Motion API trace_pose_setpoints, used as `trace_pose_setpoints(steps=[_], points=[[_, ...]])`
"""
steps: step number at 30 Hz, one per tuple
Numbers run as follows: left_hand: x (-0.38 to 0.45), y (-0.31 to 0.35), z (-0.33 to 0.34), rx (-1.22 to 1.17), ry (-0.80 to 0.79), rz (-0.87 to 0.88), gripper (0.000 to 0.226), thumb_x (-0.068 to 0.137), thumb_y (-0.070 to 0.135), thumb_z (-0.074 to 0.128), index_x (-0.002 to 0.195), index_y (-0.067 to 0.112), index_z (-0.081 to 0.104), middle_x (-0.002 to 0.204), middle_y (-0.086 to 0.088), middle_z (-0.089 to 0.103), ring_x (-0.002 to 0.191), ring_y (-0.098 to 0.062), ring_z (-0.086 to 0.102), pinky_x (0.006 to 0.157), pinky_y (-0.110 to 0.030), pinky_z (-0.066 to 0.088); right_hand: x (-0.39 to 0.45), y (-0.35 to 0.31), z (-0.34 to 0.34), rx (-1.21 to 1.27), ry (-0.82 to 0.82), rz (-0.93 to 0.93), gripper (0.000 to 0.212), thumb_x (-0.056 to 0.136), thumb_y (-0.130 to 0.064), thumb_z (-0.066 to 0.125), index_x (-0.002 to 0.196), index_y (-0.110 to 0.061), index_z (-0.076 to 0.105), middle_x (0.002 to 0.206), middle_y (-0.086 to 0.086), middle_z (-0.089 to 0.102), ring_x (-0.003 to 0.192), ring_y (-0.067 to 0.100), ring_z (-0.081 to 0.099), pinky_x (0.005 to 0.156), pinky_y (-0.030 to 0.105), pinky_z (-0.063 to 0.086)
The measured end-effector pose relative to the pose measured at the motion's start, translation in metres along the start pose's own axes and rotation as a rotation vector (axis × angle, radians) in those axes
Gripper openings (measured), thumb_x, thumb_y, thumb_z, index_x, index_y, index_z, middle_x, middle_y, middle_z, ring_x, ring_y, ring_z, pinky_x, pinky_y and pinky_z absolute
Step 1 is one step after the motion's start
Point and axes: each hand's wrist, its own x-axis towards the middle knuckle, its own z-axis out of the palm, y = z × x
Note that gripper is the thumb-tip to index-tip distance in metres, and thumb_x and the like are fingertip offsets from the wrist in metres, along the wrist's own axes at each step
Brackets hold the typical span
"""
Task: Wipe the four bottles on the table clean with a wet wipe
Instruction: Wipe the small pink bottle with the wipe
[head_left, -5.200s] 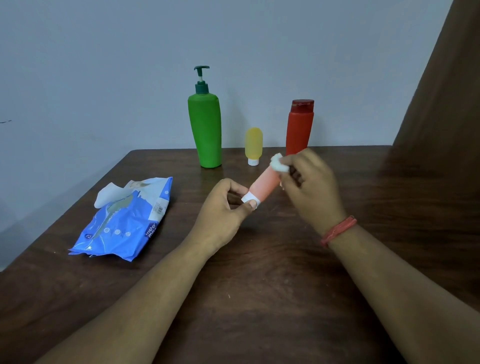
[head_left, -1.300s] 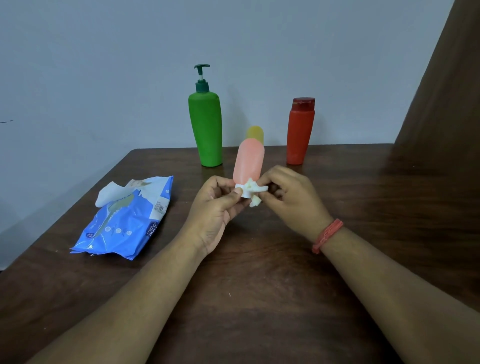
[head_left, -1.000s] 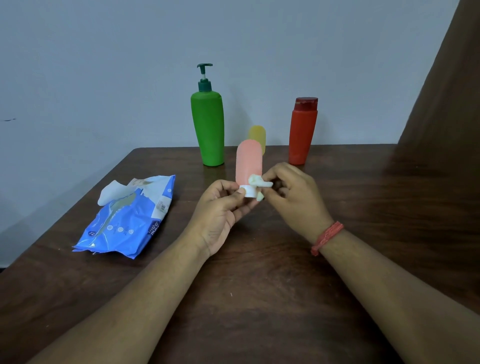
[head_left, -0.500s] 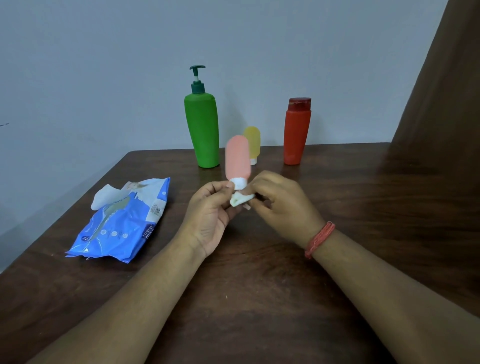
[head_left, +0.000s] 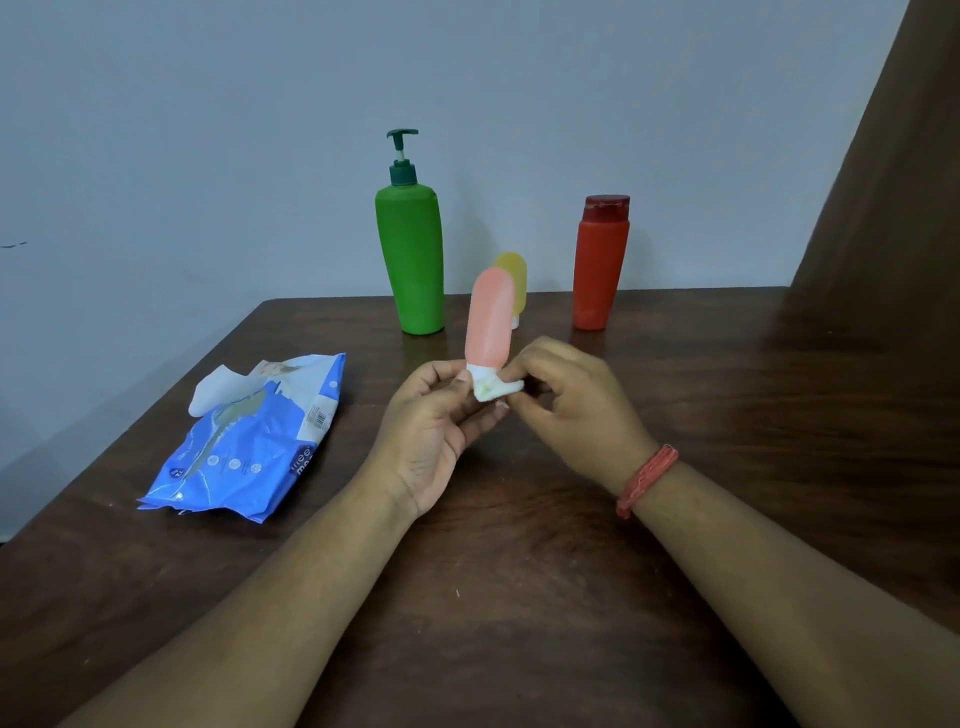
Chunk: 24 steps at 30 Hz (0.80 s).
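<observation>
Pink bottle (head_left: 489, 319): small, soft-looking tube with rounded end and white cap, held above the wooden table (head_left: 727, 395), in front of the yellow bottle (head_left: 515, 280).
Axis: long axis near upright, rounded end up, cap down.
Left hand (head_left: 434, 426): palm turned up, thumb and fingertips pinching the cap end.
Right hand (head_left: 569, 405): fingers curled, pinching a crumpled white wet wipe (head_left: 491, 387) against the cap.
Other bottles: green pump bottle (head_left: 410, 260) and red bottle (head_left: 600, 265) upright at the table's far edge.
Wipe pack (head_left: 249, 441): blue, lying flat to the left.
</observation>
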Motion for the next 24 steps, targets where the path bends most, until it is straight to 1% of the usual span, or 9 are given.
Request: trace_pose_setpoints(steps=[2,4,6,8,10,12,14,19,24], points=[[0.000,-0.001,0.002,0.027,-0.005,0.036,0.012,0.098,0.000,0.051,0.109,0.003,0.056,0.122,-0.026,0.065,0.096,-0.027,0.072,0.090,-0.043,0.059,0.000,-0.003,-0.001,0.020,0.091,0.048,0.010,0.086,-0.005,0.072,0.093,-0.011,0.069,0.091,-0.002,0.062,0.081,0.009,0.060,0.068,0.031,0.053],[0.001,-0.004,0.003,0.107,-0.014,0.088,0.011,0.098,-0.004,0.051,0.103,0.005,0.054,0.120,-0.025,0.063,0.103,-0.031,0.070,0.094,-0.044,0.057,0.001,-0.003,-0.003,0.076,0.184,0.152,0.009,0.087,-0.006,0.072,0.092,-0.012,0.070,0.091,-0.004,0.064,0.081,0.008,0.061,0.068,0.029,0.054],[0.001,-0.005,0.003,0.222,-0.030,0.124,0.012,0.098,-0.005,0.052,0.100,0.007,0.054,0.118,-0.021,0.062,0.112,-0.032,0.067,0.096,-0.043,0.056,0.004,0.002,-0.006,0.187,0.249,0.277,0.008,0.089,-0.009,0.073,0.093,-0.015,0.070,0.092,-0.003,0.067,0.083,0.011,0.065,0.072,0.034,0.057],[0.000,-0.005,0.003,0.319,-0.050,0.131,0.013,0.097,-0.004,0.054,0.098,0.009,0.055,0.116,-0.015,0.062,0.110,-0.027,0.067,0.097,-0.042,0.055,0.007,0.004,-0.011,0.332,0.298,0.374,0.007,0.090,-0.012,0.073,0.093,-0.018,0.069,0.091,0.001,0.071,0.085,0.018,0.069,0.074,0.037,0.059],[0.000,-0.005,0.003,0.382,-0.060,0.123,0.016,0.097,-0.004,0.055,0.097,0.013,0.055,0.112,-0.008,0.065,0.104,-0.021,0.070,0.099,-0.044,0.054,0.010,0.004,-0.017,0.440,0.342,0.427,0.010,0.091,-0.013,0.072,0.092,-0.022,0.068,0.090,0.000,0.073,0.087,0.015,0.071,0.075,0.030,0.059],[0.000,-0.005,0.003,0.417,-0.073,0.107,0.020,0.097,-0.005,0.055,0.097,0.015,0.056,0.111,-0.005,0.066,0.105,-0.023,0.070,0.100,-0.045,0.053,0.012,0.002,-0.023,0.514,0.403,0.453,0.016,0.092,-0.010,0.070,0.091,-0.025,0.066,0.090,-0.007,0.073,0.088,0.008,0.070,0.077,0.022,0.057],[-0.001,-0.004,0.003,0.444,-0.084,0.082,0.021,0.097,-0.005,0.054,0.097,0.015,0.056,0.116,-0.007,0.063,0.108,-0.025,0.068,0.101,-0.045,0.053,0.013,0.003,-0.028,0.591,0.470,0.471,0.018,0.092,-0.008,0.069,0.091,-0.025,0.067,0.092,-0.008,0.073,0.089,0.009,0.070,0.078,0.022,0.056],[-0.003,-0.006,0.006,0.360,-0.079,0.036,0.016,0.100,-0.006,0.049,0.097,0.008,0.057,0.118,-0.010,0.062,0.110,-0.023,0.068,0.097,-0.039,0.056,0.011,0.006,-0.024,0.703,0.388,0.531,0.012,0.093,-0.014,0.068,0.094,-0.026,0.067,0.099,-0.004,0.072,0.094,0.013,0.068,0.077,0.025,0.055],[0.001,-0.006,0.002,0.281,-0.016,0.036,0.013,0.100,-0.007,0.048,0.101,0.001,0.059,0.122,-0.015,0.062,0.103,-0.019,0.071,0.097,-0.041,0.056,0.011,0.003,-0.022,0.658,0.348,0.458,0.012,0.093,-0.009,0.067,0.092,-0.020,0.064,0.094,-0.008,0.070,0.088,0.004,0.068,0.073,0.020,0.055]])
